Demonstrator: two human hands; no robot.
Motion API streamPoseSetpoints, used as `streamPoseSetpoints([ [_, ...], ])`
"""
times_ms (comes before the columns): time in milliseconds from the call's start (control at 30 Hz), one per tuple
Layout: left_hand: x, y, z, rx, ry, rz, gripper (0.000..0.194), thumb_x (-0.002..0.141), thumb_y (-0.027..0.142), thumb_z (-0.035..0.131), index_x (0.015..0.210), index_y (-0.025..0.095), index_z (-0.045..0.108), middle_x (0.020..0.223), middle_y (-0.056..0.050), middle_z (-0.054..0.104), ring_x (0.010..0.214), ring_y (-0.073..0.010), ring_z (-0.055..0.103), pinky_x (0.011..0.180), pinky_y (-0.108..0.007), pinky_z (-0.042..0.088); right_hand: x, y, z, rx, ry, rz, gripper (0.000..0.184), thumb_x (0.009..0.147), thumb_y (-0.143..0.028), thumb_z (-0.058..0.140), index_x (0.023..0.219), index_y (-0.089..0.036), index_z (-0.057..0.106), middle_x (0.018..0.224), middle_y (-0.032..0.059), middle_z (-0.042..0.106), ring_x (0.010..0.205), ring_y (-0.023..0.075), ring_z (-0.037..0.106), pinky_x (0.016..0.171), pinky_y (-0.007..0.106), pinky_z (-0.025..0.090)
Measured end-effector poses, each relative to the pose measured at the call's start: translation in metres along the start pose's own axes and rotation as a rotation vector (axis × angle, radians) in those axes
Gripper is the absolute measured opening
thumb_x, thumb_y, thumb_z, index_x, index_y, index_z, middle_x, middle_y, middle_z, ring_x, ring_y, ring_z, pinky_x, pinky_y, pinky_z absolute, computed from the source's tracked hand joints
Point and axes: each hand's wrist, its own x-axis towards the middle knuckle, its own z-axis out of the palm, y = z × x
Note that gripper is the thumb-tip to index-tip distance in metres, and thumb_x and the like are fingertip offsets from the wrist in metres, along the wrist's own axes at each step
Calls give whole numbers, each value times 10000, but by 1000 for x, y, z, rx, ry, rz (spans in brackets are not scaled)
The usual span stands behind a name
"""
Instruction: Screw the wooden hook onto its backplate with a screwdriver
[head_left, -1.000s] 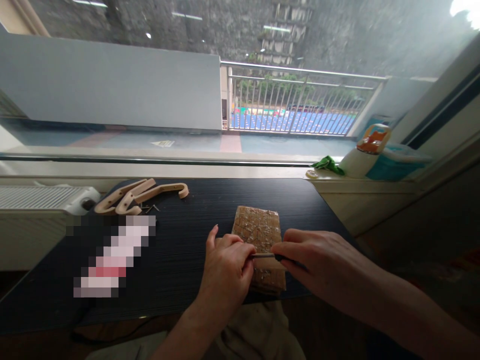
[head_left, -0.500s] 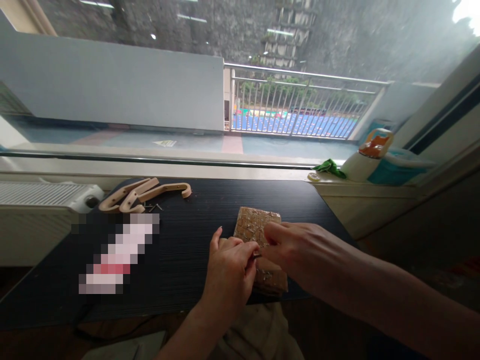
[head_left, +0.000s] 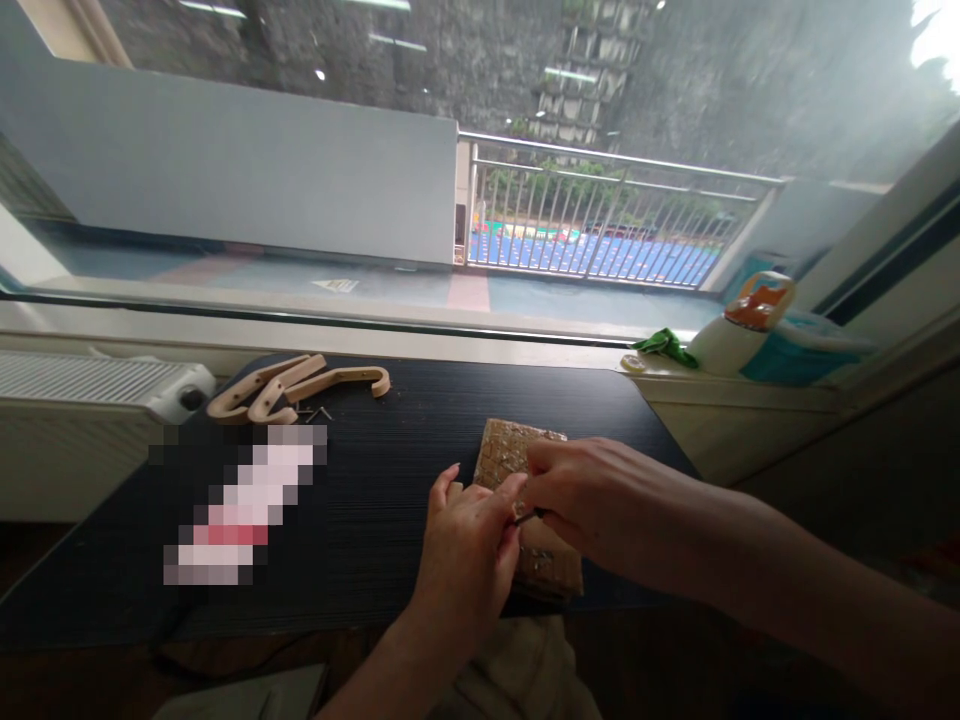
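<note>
A brown cardboard-like block (head_left: pixel 504 447), scored with lines and dotted with shiny bits, lies on the dark table. Over its middle my two hands meet around a thin dark rod-like piece (head_left: pixel 531 517). My right hand (head_left: pixel 581 490) comes in from the right with curled fingers closed on that piece. From below, my left hand (head_left: pixel 472 535) pinches near its other end with thumb and forefinger, little finger raised. What lies inside the left pinch is hidden. Bent wooden hooks (head_left: pixel 289 385) with holes rest at the table's far left, small screws (head_left: pixel 319 413) beside them.
The black table (head_left: pixel 390 480) reaches to the window sill. A blurred-out pink and white patch covers part of its left side. A white radiator (head_left: pixel 105 385) stands at left. On the sill at right are a green cloth (head_left: pixel 666 345), a white container (head_left: pixel 731 335) and a teal box (head_left: pixel 799 350).
The view has shifted slightly. My hands stay over the block; the right hand's fingers have turned a little, and more of the dark piece shows between the hands.
</note>
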Motion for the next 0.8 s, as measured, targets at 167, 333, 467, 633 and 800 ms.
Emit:
streamPoseSetpoints([
  [167,1,0,0,1,-22,-12,429,691,30,547,1054,259,550,687,61,618,715,-151,580,985,-475,258,-5,4,1,57,84,8,232,752,-30,490,896,-148,630,924,69,586,812,152,554,695,253,379],
  [333,0,-1,0,-6,-14,-14,410,689,31,549,1040,242,558,715,50,629,734,-150,579,993,-478,249,-7,14,9,103,116,-59,228,785,-61,470,899,-176,631,871,40,611,806,145,551,715,252,370],
  [467,-1,-1,1,-5,-15,1,432,703,35,540,1081,244,539,726,43,634,740,-156,580,987,-490,257,-5,19,14,69,158,-16,146,794,-136,501,833,-183,634,747,11,629,691,131,542,615,243,338],
  [633,1,-2,-3,34,-73,30,439,723,45,525,1119,234,525,803,11,643,830,-179,582,993,-493,279,-7,17,12,-5,145,60,111,780,-204,524,768,-193,634,676,-1,632,600,117,512,532,243,267],
  [800,0,-12,-23,32,-86,100,454,719,61,535,1144,222,518,1090,-46,617,1079,-232,507,1044,-523,239,-6,14,7,-66,111,46,110,771,-205,510,742,-193,616,668,2,625,606,122,512,523,252,241],
])
